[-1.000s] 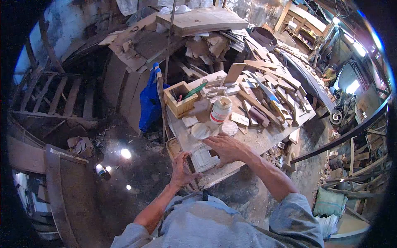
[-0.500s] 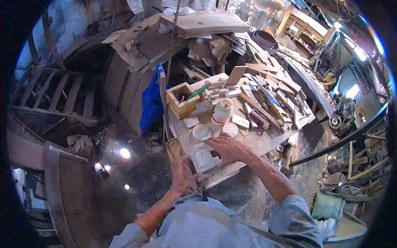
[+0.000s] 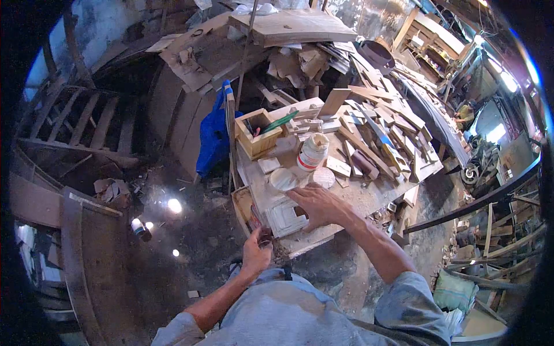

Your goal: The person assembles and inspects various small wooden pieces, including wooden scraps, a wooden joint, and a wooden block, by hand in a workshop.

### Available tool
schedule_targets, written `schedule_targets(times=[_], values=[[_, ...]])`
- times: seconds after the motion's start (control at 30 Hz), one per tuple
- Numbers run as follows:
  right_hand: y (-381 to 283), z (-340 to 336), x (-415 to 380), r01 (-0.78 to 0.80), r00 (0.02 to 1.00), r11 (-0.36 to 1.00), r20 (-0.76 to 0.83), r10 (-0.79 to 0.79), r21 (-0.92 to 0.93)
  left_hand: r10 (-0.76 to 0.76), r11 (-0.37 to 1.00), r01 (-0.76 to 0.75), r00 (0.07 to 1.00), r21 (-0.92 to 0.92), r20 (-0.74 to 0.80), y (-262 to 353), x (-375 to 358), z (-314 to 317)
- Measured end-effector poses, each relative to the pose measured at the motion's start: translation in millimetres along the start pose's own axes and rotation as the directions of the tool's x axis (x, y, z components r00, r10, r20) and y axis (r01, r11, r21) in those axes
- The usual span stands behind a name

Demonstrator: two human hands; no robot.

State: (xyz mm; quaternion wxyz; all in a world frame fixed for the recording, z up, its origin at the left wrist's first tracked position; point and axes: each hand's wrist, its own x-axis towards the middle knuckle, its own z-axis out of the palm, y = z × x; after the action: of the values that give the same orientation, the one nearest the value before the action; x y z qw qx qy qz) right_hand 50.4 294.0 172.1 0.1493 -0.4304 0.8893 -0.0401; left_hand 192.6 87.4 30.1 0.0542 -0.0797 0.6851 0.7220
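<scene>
My right hand (image 3: 321, 206) is arched over the right side of a whitish squared wooden piece (image 3: 283, 220) with grooved edges, its fingers stretched out and thumb apart. A dark gap shows between the thumb and fingers. My left hand (image 3: 257, 254) is closed at the near left corner of the table, beside that piece and a small open wooden box (image 3: 242, 206). Something dark shows at its fingertips, too small to make out. Just beyond my right hand stand a white jar (image 3: 312, 153) with a red-marked label and two round wooden discs, one of them this pale disc (image 3: 283, 179).
A wooden box (image 3: 258, 144) with a green-handled tool stands at the table's left edge, near a blue cloth (image 3: 212, 138). Piled wood offcuts (image 3: 381, 135) cover the table's far right. Wooden steps (image 3: 86, 121) stand left. Another person (image 3: 464, 113) is far right.
My left hand has closed and turned at the table's corner, its earlier blur gone. My right hand stays on the whitish piece. The view has shifted slightly.
</scene>
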Motion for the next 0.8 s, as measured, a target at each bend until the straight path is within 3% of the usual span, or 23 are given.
schedule_targets(times=[0.13,0.23,0.33,0.43,0.63,0.8], values=[[2.2,2.5,1.7,0.013,1.000,0.999,-0.007,-0.014,-0.040,0.075,0.997,-0.075,0.997,0.023,0.007,-9.5,3.2,-1.2],[6.4,9.1,0.3,0.049,0.997,0.997,-0.056,-0.052,-0.058,0.038,0.999,-0.039,0.999,0.033,0.037,-4.6,3.1,-4.0],[6.9,6.0,-1.2,0.065,0.996,0.995,-0.048,-0.069,-0.076,-0.039,0.961,0.007,0.993,0.276,0.110,32.4,4.5,-14.6],[6.5,2.8,-0.6,0.063,0.998,0.994,-0.024,-0.065,-0.088,0.309,0.743,-0.296,0.947,0.601,0.085,16.5,22.3,-19.5],[11.3,8.6,1.0,0.056,0.998,0.995,-0.008,-0.057,-0.088,0.470,0.598,-0.461,0.864,0.655,0.178,-19.4,51.1,-27.1],[8.0,3.8,0.7,0.038,0.999,0.997,0.017,-0.037,-0.065,0.498,0.593,-0.529,0.833,0.607,0.240,-29.5,61.8,-25.4]])
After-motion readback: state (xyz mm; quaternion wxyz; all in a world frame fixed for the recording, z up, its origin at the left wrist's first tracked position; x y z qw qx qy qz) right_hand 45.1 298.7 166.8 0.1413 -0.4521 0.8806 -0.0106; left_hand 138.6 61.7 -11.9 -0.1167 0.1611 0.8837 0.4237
